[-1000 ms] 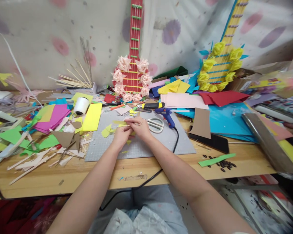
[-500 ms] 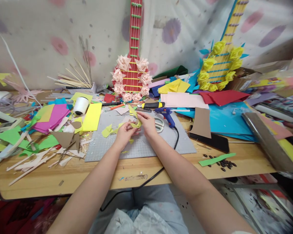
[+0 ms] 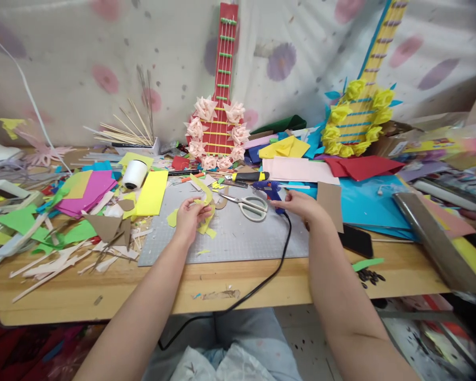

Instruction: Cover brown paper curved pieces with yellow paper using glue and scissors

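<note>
My left hand [image 3: 191,218] is closed on a curled yellow paper strip [image 3: 202,186], pinched between thumb and fingers over the grey cutting mat [image 3: 238,246]. More yellow paper scraps lie under and beside that hand. My right hand [image 3: 299,207] is stretched out at the mat's right side, its fingertips at the handle of a blue glue gun [image 3: 270,188]. Those fingers are extended and not wrapped round the handle. Between my hands, scissors with pale grey handles [image 3: 254,209] lie on the mat, blades pointing left. A black cord [image 3: 275,272] runs from the glue gun over the table edge.
A red paper guitar with pink flowers [image 3: 218,132] and a yellow one [image 3: 355,119] stand at the back. A utility knife [image 3: 250,176] lies behind the mat. Paper scraps crowd the left; blue sheets [image 3: 373,196] and a black phone [image 3: 357,242] lie right.
My right hand has let go of the yellow paper and moved right to the glue gun. My left hand has shifted slightly left, still with the paper. The scissors now show fully.
</note>
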The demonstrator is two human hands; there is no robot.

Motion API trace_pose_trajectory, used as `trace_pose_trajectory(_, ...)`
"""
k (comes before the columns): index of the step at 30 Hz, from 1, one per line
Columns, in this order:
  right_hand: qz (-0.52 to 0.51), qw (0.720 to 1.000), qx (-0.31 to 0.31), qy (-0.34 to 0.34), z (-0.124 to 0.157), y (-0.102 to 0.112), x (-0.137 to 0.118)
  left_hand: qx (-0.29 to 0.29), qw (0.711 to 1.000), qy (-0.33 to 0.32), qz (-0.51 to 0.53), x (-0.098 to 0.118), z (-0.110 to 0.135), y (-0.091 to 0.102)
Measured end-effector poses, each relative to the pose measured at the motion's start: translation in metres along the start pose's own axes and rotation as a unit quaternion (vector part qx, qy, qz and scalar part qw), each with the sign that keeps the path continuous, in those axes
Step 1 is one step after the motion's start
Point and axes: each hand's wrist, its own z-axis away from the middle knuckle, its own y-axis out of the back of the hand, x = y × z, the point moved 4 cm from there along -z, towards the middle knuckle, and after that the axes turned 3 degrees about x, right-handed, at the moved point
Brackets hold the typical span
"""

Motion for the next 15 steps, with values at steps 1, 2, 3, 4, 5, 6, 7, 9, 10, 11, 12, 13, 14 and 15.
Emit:
trace_pose_trajectory(1,-0.011,1.0,0.015,0.003,-0.004,-0.005,0.0,0.003,1.0,-0.008,-0.011,0.0,0.0,0.0)
trace_pose_trajectory(2,-0.034,0.999,0.02,0.021,-0.008,-0.013,-0.003,0.004,1.0,-0.018,-0.024,0.0,0.001,0.0)
trace_pose_trajectory(3,-0.063,0.997,0.027,0.039,-0.011,-0.02,-0.008,0.004,0.999,-0.028,-0.038,0.0,0.001,0.0)
trace_pose_trajectory(4,-0.095,0.994,0.04,0.046,-0.014,-0.027,-0.012,0.003,0.998,-0.037,-0.05,0.0,0.002,0.0)
trace_pose_trajectory(5,-0.128,0.989,0.056,0.042,-0.015,-0.032,-0.015,0.002,0.997,-0.045,-0.058,0.0,0.002,0.0)
trace_pose_trajectory(6,-0.162,0.983,0.072,0.033,-0.016,-0.036,-0.017,0.003,0.997,-0.052,-0.063,0.0,0.002,0.0)
trace_pose_trajectory(7,-0.199,0.976,0.088,0.017,-0.015,-0.038,-0.018,0.006,0.996,-0.058,-0.065,0.001,0.003,0.0)
trace_pose_trajectory(9,-0.289,0.951,0.111,-0.013,-0.012,-0.039,-0.018,0.012,0.996,-0.063,-0.065,0.001,0.002,0.0)
trace_pose_trajectory(10,-0.342,0.932,0.119,-0.017,-0.009,-0.038,-0.018,0.014,0.996,-0.062,-0.064,0.001,0.002,0.0)
trace_pose_trajectory(11,-0.397,0.91,0.122,-0.012,-0.005,-0.036,-0.02,0.013,0.996,-0.059,-0.062,0.001,0.002,0.0)
trace_pose_trajectory(12,-0.446,0.887,0.117,0.002,-0.001,-0.034,-0.023,0.012,0.997,-0.054,-0.062,0.001,0.002,-0.001)
trace_pose_trajectory(13,-0.482,0.87,0.1,0.026,0.004,-0.033,-0.027,0.01,0.997,-0.05,-0.064,0.0,0.002,-0.001)
trace_pose_trajectory(14,-0.501,0.861,0.072,0.055,0.01,-0.032,-0.034,0.01,0.997,-0.047,-0.067,-0.001,0.001,-0.001)
trace_pose_trajectory(15,-0.501,0.862,0.036,0.078,0.016,-0.033,-0.041,0.012,0.996,-0.046,-0.072,-0.002,0.0,-0.001)
